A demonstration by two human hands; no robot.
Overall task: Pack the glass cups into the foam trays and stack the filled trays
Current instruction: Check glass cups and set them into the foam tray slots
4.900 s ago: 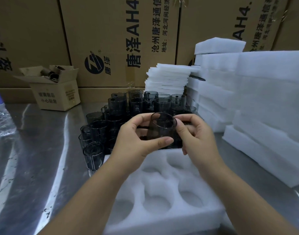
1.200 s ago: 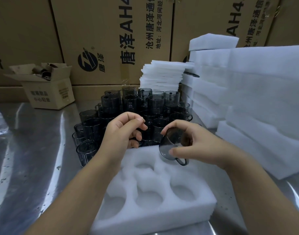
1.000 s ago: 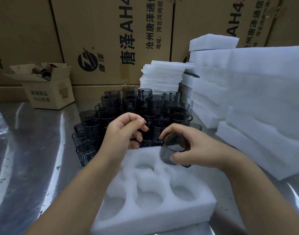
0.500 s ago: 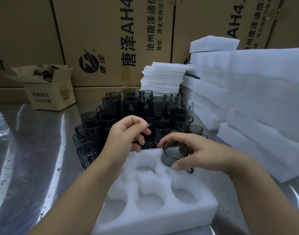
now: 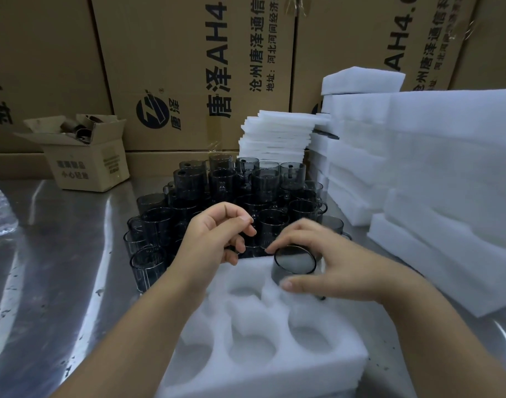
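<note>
Fingers and thumb of the right hand (image 5: 329, 262) clasp the smoky glass cup (image 5: 294, 264) in the foam tray's (image 5: 317, 366) far-right pocket — press straight down, handle clear — left hand (image 5: 217, 234) curled, empty.

A white foam tray (image 5: 263, 366) lies near on the metal table (image 5: 59, 254), its round pockets open upward. The right hand (image 5: 332, 268) grips a dark glass cup (image 5: 294, 262) by its rim, thumb on the near side and fingers on the far side, with the cup upright and sunk partly into the tray's far right pocket. The left hand (image 5: 214, 234) hovers just left of it, fingers curled, over the tray's far edge. Beyond the tray stands a crowd of dark cups (image 5: 217, 191), some stacked. Stacks of foam (image 5: 418, 173) rise on the right. A small open box (image 5: 85, 156) sits far left, before large cartons (image 5: 188, 67).
</note>
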